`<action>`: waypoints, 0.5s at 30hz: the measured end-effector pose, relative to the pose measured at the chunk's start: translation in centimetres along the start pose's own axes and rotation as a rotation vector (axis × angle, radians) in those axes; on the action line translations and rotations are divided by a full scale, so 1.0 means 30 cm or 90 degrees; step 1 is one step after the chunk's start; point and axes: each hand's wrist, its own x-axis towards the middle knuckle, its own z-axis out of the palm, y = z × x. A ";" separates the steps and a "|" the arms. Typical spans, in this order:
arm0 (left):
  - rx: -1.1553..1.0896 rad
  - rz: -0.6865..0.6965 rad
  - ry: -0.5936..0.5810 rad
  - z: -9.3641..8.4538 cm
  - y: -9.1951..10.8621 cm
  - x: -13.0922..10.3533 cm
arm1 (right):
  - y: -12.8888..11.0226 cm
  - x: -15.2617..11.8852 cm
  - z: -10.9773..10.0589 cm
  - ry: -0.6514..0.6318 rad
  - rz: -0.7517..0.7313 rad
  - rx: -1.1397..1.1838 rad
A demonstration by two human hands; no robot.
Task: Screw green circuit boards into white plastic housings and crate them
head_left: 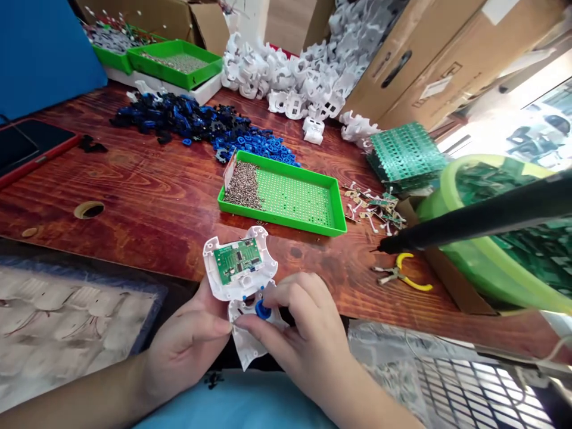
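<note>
The white shell sat cradled in the left hand's curled fingers, while the right hand's fingers pinched in around the blue part!

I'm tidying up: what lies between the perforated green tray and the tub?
Scattered small circuit boards with white leads, then a cardboard edge, in the head view.

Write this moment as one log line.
left hand: holds white casing with circuit board | right hand: fingers at blue part | green tray: beyond hands, on table | pliers: on table, right
</note>
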 end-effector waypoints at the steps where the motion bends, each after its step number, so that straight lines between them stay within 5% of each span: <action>1: -0.003 -0.002 0.004 0.003 -0.007 0.000 | 0.004 -0.004 -0.001 0.013 0.007 -0.004; 9: 0.007 -0.065 0.107 0.014 -0.041 -0.006 | 0.033 -0.038 -0.013 0.009 0.043 -0.033; 15: -0.022 -0.126 0.109 0.021 -0.050 -0.003 | 0.047 -0.050 -0.030 -0.021 0.027 -0.029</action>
